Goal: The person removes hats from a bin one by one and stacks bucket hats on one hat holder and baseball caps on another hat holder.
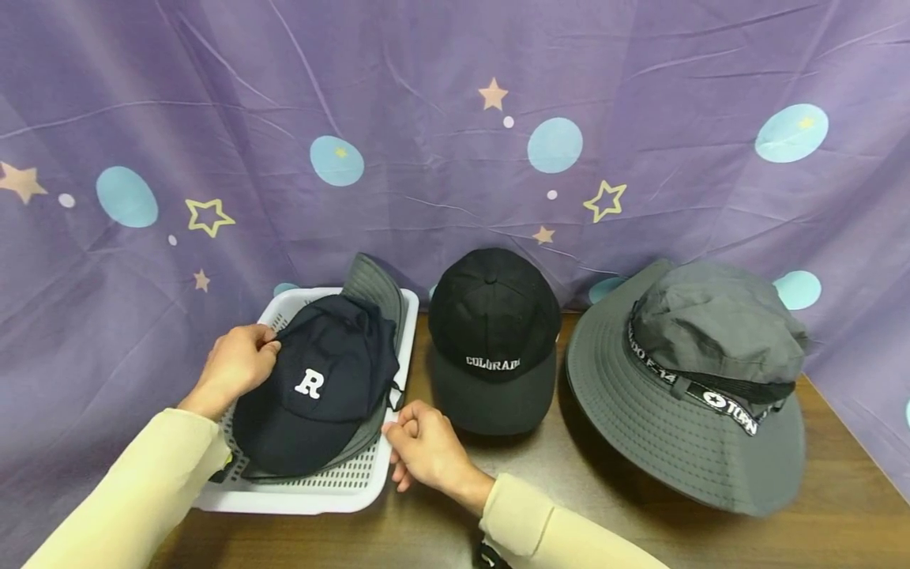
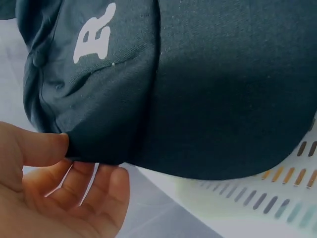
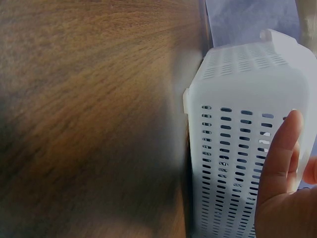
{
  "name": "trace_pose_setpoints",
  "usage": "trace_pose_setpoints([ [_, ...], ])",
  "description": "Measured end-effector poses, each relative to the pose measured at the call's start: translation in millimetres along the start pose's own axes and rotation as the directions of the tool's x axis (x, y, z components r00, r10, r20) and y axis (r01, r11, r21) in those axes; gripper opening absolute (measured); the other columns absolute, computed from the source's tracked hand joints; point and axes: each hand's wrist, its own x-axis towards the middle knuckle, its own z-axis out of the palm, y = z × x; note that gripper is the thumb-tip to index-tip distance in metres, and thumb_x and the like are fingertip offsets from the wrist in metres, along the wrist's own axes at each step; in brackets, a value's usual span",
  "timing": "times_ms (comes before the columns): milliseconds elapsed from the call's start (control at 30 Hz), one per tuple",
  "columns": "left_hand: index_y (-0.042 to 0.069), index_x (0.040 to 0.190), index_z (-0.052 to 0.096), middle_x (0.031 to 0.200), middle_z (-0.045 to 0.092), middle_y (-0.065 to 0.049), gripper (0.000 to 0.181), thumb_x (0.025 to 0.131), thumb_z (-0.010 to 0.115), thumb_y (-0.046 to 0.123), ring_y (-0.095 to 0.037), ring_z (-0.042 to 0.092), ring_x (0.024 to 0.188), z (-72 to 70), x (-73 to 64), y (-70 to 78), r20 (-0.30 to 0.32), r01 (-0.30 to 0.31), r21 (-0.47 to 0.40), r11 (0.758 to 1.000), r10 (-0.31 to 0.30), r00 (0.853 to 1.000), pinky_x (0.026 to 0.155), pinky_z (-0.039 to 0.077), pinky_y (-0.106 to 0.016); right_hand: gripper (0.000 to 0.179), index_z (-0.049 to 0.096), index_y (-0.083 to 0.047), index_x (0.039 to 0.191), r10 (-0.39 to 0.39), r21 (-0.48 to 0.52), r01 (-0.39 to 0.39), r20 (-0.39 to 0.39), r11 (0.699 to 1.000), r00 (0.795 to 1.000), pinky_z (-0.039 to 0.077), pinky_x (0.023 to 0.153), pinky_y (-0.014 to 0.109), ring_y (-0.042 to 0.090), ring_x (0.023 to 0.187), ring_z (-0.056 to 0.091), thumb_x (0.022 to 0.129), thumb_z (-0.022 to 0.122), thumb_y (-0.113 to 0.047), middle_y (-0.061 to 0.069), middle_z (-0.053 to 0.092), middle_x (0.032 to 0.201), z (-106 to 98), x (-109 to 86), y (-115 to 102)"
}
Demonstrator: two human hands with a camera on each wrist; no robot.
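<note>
A navy baseball cap [image 1: 323, 387] with a white "R" lies over a grey brimmed hat [image 1: 380, 288] in a white perforated basket [image 1: 334, 503]. My left hand [image 1: 240, 359] pinches the cap's side edge; in the left wrist view the thumb [image 2: 47, 148] presses on the fabric, with the other fingers below it. At the basket's right rim, my right hand [image 1: 426, 450] holds the edge between thumb and fingers. The right wrist view shows its fingers [image 3: 282, 158] along the outside of the basket's slotted wall [image 3: 233, 144].
A black "Colorado" cap [image 1: 494, 348] sits on the wooden table [image 1: 498, 482] just right of the basket. Further right, a wide-brimmed grey hat [image 1: 725, 332] rests with its brim partly raised. Behind everything hangs a purple curtain [image 1: 441, 95] with stars and ovals.
</note>
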Motion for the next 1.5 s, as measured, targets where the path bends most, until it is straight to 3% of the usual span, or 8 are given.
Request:
trace_pose_setpoints([
  [167,0.0,0.091,0.066,0.081,0.063,-0.017,0.012,0.088,0.058,0.008,-0.034,0.056,0.074,-9.6,-10.8,6.9,-0.097,-0.032,-0.044,0.999,0.028,0.995,0.062,0.038,-0.042,0.013,0.05,-0.004,0.088,0.0,-0.001,0.0,0.0,1.0,1.0,0.049,0.038,0.044,0.014,0.036,0.054,0.091,0.059,-0.013,0.005,0.057,0.055,0,0.6,0],
  [467,0.0,0.091,0.067,0.085,0.062,-0.017,0.012,0.088,0.059,0.007,-0.033,0.057,0.077,-22.4,-25.1,17.3,-0.213,-0.083,-0.055,0.995,0.07,0.974,0.066,0.038,-0.044,0.014,0.05,-0.003,0.089,0.005,0.0,-0.005,0.011,1.0,1.0,0.05,0.042,0.051,0.014,0.037,0.055,0.09,0.061,-0.011,0.006,0.057,0.056,-4,2.0,-3],
  [733,0.001,0.09,0.067,0.087,0.063,-0.015,0.011,0.09,0.058,0.008,-0.028,0.056,0.081,-33.4,-35.5,33.9,-0.285,-0.075,-0.107,0.991,0.042,0.958,0.071,0.036,-0.038,0.016,0.05,-0.002,0.092,0.009,-0.021,-0.008,0.008,1.0,1.0,0.05,0.043,0.05,0.015,0.038,0.055,0.088,0.063,-0.01,0.005,0.058,0.058,-7,3.4,-4],
  [1000,0.004,0.094,0.067,0.092,0.067,-0.017,0.017,0.093,0.057,0.017,-0.021,0.055,0.084,-41.7,-42.5,49.1,-0.252,-0.007,-0.188,0.982,-0.041,0.967,0.069,0.037,-0.032,0.029,0.048,-0.001,0.103,0.012,-0.046,-0.013,-0.023,0.999,1.0,0.052,0.042,0.042,0.017,0.041,0.058,0.084,0.068,-0.009,0.008,0.06,0.061,-13,3.5,-11],
  [1200,0.004,0.093,0.066,0.085,0.066,-0.014,0.019,0.094,0.056,0.02,-0.007,0.052,0.07,-47.4,-45.8,60.1,-0.228,0.002,-0.212,0.977,-0.052,0.972,0.065,0.038,-0.026,0.012,0.053,0.002,0.099,-0.092,-0.024,0.091,-0.058,0.996,0.994,0.053,0.044,0.041,0.02,0.046,0.06,0.086,0.052,0.002,0.015,0.062,0.069,-17,0.5,-21],
  [1367,0.002,0.091,0.066,0.077,0.065,-0.01,0.019,0.094,0.056,0.018,-0.004,0.054,0.06,-46.9,-49.9,67.2,-0.198,0.005,-0.257,0.966,-0.058,0.979,0.058,0.042,-0.018,0.009,0.054,0.007,0.088,-0.16,0.091,0.163,-0.038,0.982,0.986,0.054,0.05,0.042,0.031,0.055,0.063,0.088,0.047,0.001,0.023,0.062,0.071,-20,-2.7,-33],
  [1500,-0.002,0.091,0.065,0.076,0.063,-0.011,0.019,0.095,0.056,0.015,-0.007,0.055,0.059,-42.0,-54.0,72.8,-0.166,0.014,-0.313,0.95,-0.069,0.984,0.056,0.046,-0.015,0.012,0.05,0.006,0.082,-0.179,0.177,0.177,-0.008,0.968,0.984,0.054,0.051,0.048,0.028,0.052,0.062,0.091,0.052,-0.002,0.021,0.061,0.067,-23,-5.5,-40],
])
